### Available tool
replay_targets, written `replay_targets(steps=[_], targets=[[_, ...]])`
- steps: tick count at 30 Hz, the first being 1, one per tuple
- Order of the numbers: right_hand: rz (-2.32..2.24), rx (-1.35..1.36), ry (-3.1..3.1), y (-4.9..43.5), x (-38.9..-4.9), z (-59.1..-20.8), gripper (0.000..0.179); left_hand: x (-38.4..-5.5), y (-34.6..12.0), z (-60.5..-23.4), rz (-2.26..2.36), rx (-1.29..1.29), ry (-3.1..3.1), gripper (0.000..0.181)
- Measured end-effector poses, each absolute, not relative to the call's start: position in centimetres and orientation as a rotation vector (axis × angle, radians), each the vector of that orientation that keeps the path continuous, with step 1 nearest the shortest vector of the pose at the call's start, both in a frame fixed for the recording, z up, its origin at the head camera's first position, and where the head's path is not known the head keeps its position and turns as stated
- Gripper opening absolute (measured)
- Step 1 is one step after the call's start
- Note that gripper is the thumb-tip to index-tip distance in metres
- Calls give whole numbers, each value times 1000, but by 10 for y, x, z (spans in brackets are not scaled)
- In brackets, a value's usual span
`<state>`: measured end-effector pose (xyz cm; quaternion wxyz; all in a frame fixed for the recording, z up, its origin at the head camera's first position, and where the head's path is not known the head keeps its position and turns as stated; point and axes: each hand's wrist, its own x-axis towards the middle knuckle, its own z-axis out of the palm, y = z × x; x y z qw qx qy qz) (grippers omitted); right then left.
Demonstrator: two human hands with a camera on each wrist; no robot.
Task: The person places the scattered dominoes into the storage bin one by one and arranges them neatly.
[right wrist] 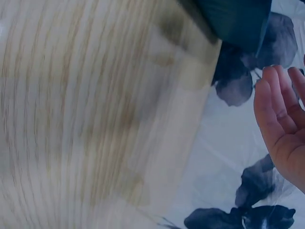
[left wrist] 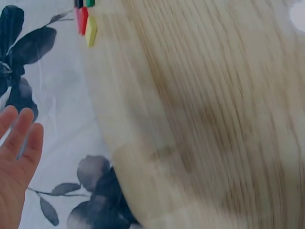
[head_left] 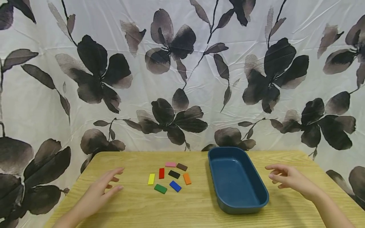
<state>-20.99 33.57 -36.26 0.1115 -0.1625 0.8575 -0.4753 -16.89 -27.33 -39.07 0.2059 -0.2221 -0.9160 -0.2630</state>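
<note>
My left hand (head_left: 99, 191) is over the left side of the table, fingers spread loosely and holding nothing. Closest to it is a yellow block (head_left: 151, 179), one of several small flat rectangular blocks lying apart from each other: red (head_left: 161, 173), pink (head_left: 170, 164), brown (head_left: 182, 167), black (head_left: 174, 174), orange (head_left: 187, 179), blue (head_left: 175, 186) and green (head_left: 160, 189). To their right stands a deep blue tray (head_left: 218, 198) with rounded corners. Just right of this tray is my right hand (head_left: 293, 180), relaxed, with nothing in it; its straight fingers (right wrist: 271, 100) show in the right wrist view.
The light wooden table (head_left: 128, 212) ends at a far edge behind the blocks and tray. A white cloth with dark flowers (head_left: 171, 120) hangs behind it and along both sides.
</note>
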Motion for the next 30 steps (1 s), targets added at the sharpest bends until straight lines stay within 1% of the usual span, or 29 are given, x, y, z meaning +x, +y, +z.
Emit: replay_targets(steps=[3,10,18,25,30], targets=[[-1446,-463,2455,330,-213,-367,36,-174,-268,-394,-804,-615,-2552,53],[-1518,-443,2337,318,-217,-382,58,-186,-260,-406,-1044,-510,-2634,57],[-1577,-327,2249,310,-218,-386,65,-205,-247,-422,-1233,-496,-2729,64],[-1585,-278,2244,311,-219,-385,65,-223,-236,-432,-1350,-495,-2735,73],[-1616,-278,2209,312,-219,-388,67,-234,-232,-436,-1373,-581,-2738,79]])
